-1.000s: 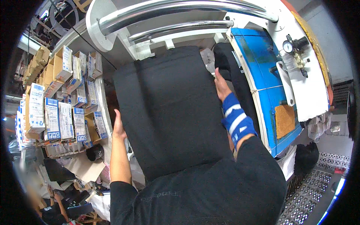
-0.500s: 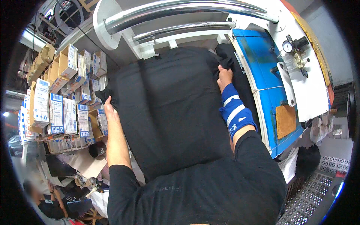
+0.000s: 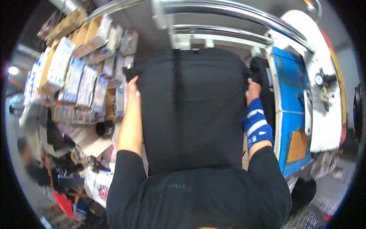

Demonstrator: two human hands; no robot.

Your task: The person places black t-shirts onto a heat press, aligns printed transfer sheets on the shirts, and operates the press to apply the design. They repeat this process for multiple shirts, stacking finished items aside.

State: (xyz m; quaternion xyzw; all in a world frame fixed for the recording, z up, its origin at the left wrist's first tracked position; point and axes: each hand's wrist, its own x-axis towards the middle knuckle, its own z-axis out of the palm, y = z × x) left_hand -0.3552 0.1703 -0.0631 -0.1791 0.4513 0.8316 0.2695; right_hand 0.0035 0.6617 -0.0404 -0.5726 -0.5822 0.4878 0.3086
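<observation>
A large black cloth [image 3: 194,110] lies spread over a flat bed in front of me, its upper part below the machine's bars. My left hand [image 3: 132,86] is closed on its bunched upper left edge, thumb up. My right hand [image 3: 253,90] grips the upper right edge, with a blue, white-striped wrap [image 3: 257,122] on that forearm. Just right of that hand is another dark piece of fabric [image 3: 268,99]. The bed beneath the cloth is mostly hidden, and the picture is somewhat blurred.
Chrome bars [image 3: 225,17] cross the top. A machine with a blue platen [image 3: 288,84] and pressure gauge [image 3: 318,79] stands at right. Several cardboard boxes [image 3: 82,86] are stacked at left. A co-worker's arm and dark clothing [image 3: 38,170] show at the lower left.
Both hands have slid forward along the cloth's sides and taken hold of bunched fabric near its top. The view has turned, shifting the cloth and machine rightward in the picture.
</observation>
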